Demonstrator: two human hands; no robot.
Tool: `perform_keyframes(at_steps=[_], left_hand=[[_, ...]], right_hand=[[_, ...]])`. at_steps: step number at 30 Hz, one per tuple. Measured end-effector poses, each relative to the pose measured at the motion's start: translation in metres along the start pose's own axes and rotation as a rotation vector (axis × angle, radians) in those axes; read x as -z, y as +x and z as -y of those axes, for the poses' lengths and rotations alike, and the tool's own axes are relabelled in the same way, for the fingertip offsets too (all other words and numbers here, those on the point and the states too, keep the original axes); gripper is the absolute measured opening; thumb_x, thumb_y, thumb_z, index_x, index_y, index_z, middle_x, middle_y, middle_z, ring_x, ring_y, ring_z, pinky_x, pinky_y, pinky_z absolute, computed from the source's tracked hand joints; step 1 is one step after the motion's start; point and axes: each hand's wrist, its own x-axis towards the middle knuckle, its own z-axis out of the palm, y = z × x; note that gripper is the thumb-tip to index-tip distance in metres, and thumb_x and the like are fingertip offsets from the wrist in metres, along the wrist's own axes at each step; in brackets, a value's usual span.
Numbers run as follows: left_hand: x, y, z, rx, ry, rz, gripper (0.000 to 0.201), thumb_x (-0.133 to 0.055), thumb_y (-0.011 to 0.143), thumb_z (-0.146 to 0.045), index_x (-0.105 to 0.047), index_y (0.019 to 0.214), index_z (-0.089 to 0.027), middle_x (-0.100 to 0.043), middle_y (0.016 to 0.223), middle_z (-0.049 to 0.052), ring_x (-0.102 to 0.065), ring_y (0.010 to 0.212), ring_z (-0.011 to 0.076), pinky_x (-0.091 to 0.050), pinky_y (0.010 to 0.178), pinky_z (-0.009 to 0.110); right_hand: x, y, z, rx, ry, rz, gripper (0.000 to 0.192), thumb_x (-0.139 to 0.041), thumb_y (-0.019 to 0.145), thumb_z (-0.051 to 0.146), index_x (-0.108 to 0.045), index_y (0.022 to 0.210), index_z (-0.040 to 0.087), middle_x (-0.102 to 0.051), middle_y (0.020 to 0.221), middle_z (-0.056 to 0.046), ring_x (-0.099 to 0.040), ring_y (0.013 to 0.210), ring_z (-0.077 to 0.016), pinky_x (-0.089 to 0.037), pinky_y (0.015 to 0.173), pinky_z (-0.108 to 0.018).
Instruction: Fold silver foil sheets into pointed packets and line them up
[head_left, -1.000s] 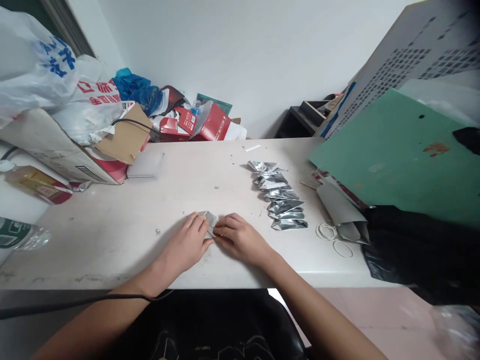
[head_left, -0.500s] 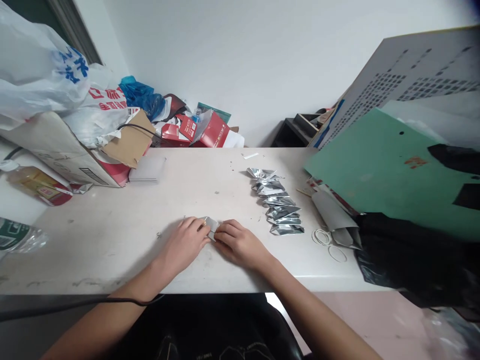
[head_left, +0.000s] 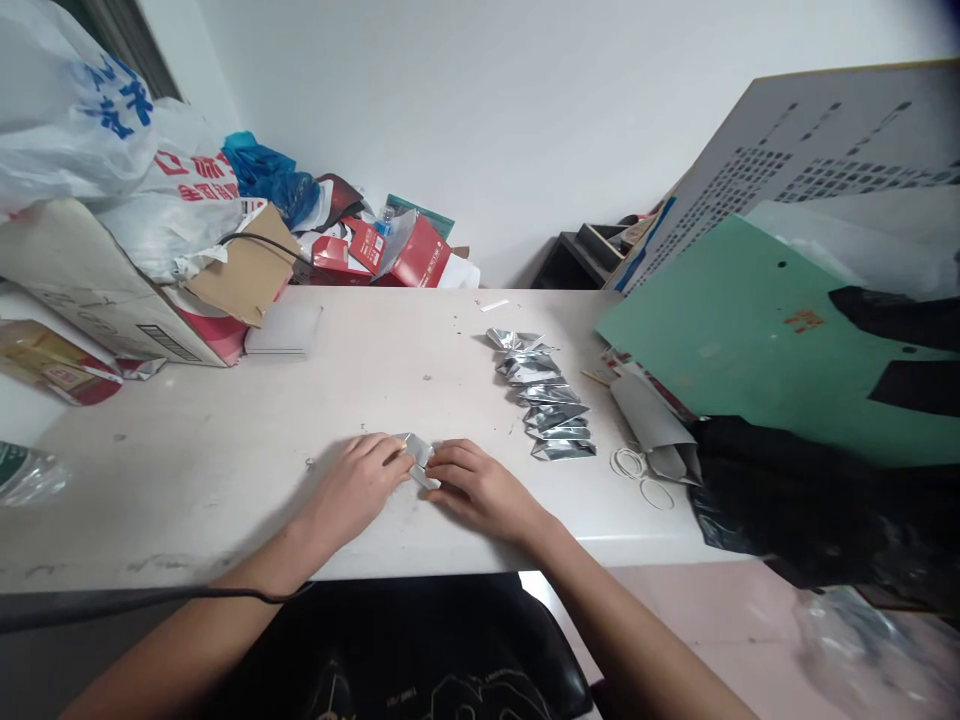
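Between my two hands lies a small piece of silver foil paper [head_left: 417, 450], partly hidden by my fingers. My left hand [head_left: 366, 478] is closed, its fingertips pressing the foil's left side against the table. From the right, my right hand [head_left: 474, 488] has its fingers bent together on the foil's other edge. Up and to the right, a column of folded silver foil pieces [head_left: 553, 412] runs along the table, each overlapping its neighbour.
White rubber bands [head_left: 627, 462] lie beside a rolled grey sheet [head_left: 654, 425]. A green board [head_left: 720, 330] leans at the right, above a black plastic bag [head_left: 780, 500]. Boxes and bags crowd the left; a cardboard box [head_left: 112, 280] and a clear bottle [head_left: 34, 475] stand there.
The view has shifted slightly, so the surroundings sit a little further left. My right fingertips have moved slightly on the foil, and more of it shows between my hands.
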Motion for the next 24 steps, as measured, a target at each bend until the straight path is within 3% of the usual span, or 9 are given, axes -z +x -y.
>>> perform_keyframes(at_steps=[2, 7, 9, 13, 24], left_hand=[[-0.001, -0.009, -0.008, -0.014, 0.000, 0.017, 0.029, -0.058, 0.112, -0.039, -0.068, 0.131, -0.020, -0.073, 0.132, 0.011, -0.067, 0.129, 0.0307, -0.058, 0.105, 0.049], [-0.008, -0.047, -0.039, -0.035, 0.038, 0.057, 0.085, -0.058, 0.100, -0.076, -0.049, 0.158, -0.015, -0.055, 0.163, 0.020, -0.047, 0.155, 0.0416, -0.039, 0.126, 0.066], [-0.014, -0.061, -0.051, -0.016, 0.072, 0.055, 0.085, -0.059, 0.102, -0.071, -0.045, 0.161, -0.012, -0.050, 0.167, 0.021, -0.042, 0.158, 0.0423, -0.038, 0.127, 0.066], [-0.020, -0.074, -0.065, 0.008, 0.096, 0.030, 0.062, -0.058, 0.107, -0.048, -0.048, 0.157, -0.013, -0.051, 0.167, 0.019, -0.042, 0.158, 0.0399, -0.039, 0.127, 0.063], [0.007, -0.050, -0.065, 0.046, -0.068, 0.041, 0.044, -0.069, 0.097, -0.032, -0.061, 0.139, -0.021, -0.061, 0.152, 0.014, -0.049, 0.150, 0.0385, -0.036, 0.129, 0.065]], right_hand=[[-0.001, -0.009, 0.011, -0.006, 0.002, 0.005, 0.033, -0.073, 0.104, 0.043, -0.073, 0.130, 0.023, -0.074, 0.126, -0.012, -0.063, 0.134, -0.0295, -0.061, 0.110, -0.050], [-0.009, -0.042, 0.045, 0.008, -0.094, 0.035, 0.083, -0.071, 0.093, 0.076, -0.063, 0.146, 0.013, -0.070, 0.138, -0.019, -0.053, 0.148, -0.0390, -0.054, 0.119, -0.061], [-0.014, -0.052, 0.053, 0.021, -0.177, 0.040, 0.067, -0.070, 0.101, 0.062, -0.061, 0.147, 0.014, -0.071, 0.139, -0.017, -0.053, 0.148, -0.0384, -0.050, 0.122, -0.063], [-0.021, -0.062, 0.060, 0.054, -0.216, -0.050, 0.033, -0.065, 0.108, 0.032, -0.067, 0.138, 0.021, -0.077, 0.128, -0.009, -0.062, 0.138, -0.0309, -0.052, 0.120, -0.055], [-0.022, -0.059, 0.074, -0.108, -0.182, -0.100, 0.022, -0.066, 0.108, 0.033, -0.069, 0.129, 0.027, -0.078, 0.123, -0.006, -0.062, 0.138, -0.0276, -0.042, 0.109, -0.047]])
